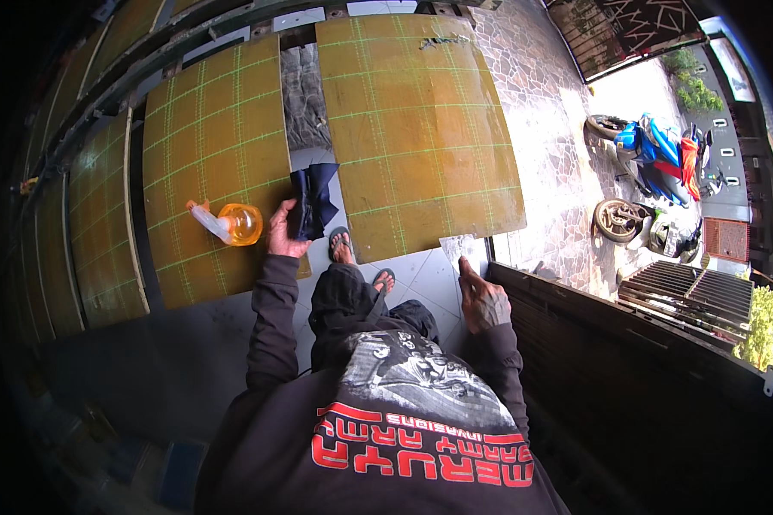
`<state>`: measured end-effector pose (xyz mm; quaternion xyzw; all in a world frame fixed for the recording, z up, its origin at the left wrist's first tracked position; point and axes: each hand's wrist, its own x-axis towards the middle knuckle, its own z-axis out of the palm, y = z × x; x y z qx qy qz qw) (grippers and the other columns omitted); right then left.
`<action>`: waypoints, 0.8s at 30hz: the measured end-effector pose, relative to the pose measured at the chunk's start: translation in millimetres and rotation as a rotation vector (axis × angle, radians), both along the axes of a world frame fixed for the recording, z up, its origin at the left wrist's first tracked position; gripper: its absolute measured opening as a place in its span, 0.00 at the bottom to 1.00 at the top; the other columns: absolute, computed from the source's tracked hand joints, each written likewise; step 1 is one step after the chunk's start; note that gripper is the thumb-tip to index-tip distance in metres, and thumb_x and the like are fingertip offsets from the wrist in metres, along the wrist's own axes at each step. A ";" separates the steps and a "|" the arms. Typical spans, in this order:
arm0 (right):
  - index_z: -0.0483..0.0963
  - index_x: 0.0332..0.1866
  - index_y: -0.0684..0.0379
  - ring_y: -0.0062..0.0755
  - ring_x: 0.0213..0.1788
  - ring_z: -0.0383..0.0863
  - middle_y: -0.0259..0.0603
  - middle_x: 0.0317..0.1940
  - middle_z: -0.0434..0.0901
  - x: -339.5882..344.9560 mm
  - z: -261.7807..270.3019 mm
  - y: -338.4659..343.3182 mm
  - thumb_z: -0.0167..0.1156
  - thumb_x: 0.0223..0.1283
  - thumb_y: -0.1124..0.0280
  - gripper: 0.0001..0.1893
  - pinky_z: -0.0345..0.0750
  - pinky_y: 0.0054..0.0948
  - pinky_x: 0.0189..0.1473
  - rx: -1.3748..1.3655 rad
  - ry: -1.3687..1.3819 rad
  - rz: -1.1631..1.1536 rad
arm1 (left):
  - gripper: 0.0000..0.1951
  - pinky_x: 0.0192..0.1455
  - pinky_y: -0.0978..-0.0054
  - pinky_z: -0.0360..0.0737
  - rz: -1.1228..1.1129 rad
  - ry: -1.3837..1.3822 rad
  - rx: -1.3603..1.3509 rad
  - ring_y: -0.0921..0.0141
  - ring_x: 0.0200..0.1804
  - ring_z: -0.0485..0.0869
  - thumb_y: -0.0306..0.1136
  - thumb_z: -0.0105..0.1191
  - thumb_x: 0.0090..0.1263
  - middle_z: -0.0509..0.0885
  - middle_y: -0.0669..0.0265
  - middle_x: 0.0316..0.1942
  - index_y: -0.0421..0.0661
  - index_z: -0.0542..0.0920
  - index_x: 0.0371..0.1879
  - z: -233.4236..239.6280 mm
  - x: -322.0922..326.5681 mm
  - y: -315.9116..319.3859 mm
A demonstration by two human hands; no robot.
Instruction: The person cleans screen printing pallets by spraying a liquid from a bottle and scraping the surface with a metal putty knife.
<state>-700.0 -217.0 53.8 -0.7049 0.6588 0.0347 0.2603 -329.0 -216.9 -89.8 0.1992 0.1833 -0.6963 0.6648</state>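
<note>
My left hand (286, 233) holds a piece of dark navy cloth (314, 201) over the gap between two yellow-brown boards. The left board (212, 167) and the right board (419, 141) both carry green grid lines. On the left board, beside that hand, is a clear spray bottle (243, 224) of orange liquid with its nozzle pointing left. Near the close edge of the right board, my right hand (484, 297) pinches a small, whitish translucent sheet (458, 250) between thumb and fingers. Glare blurs any detail on the sheet.
More gridded boards (103, 219) stand in a row at the left, along a dark frame. A dark ledge (592, 315) runs on my right. Beyond lie stone paving (522, 96), a blue motorcycle (657, 151) and a second motorcycle (650, 228). White floor tiles (419, 270) show around my sandalled feet.
</note>
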 end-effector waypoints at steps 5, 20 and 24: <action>0.68 0.63 0.36 0.55 0.35 0.82 0.53 0.32 0.81 1.3 -8.9 -9.4 0.46 0.69 0.56 0.19 0.77 0.49 0.38 -0.010 0.052 0.099 | 0.09 0.47 0.63 0.84 -0.015 -0.011 -0.043 0.63 0.41 0.87 0.32 0.53 0.66 0.86 0.58 0.40 0.41 0.80 0.40 0.3 1.5 0.1; 0.63 0.68 0.41 0.61 0.40 0.79 0.56 0.40 0.80 51.5 -33.2 -147.5 0.47 0.66 0.64 0.24 0.75 0.51 0.44 0.101 0.029 0.326 | 0.14 0.47 0.62 0.85 -0.053 0.070 -0.041 0.62 0.43 0.86 0.34 0.48 0.70 0.85 0.56 0.43 0.38 0.79 0.46 8.9 -3.1 11.3; 0.65 0.66 0.42 0.61 0.44 0.78 0.54 0.46 0.78 85.3 -20.6 -207.4 0.49 0.66 0.66 0.23 0.76 0.48 0.46 0.118 0.068 0.332 | 0.13 0.45 0.66 0.85 -0.102 0.075 -0.013 0.65 0.41 0.86 0.32 0.48 0.70 0.85 0.58 0.42 0.38 0.78 0.46 13.2 -3.5 9.9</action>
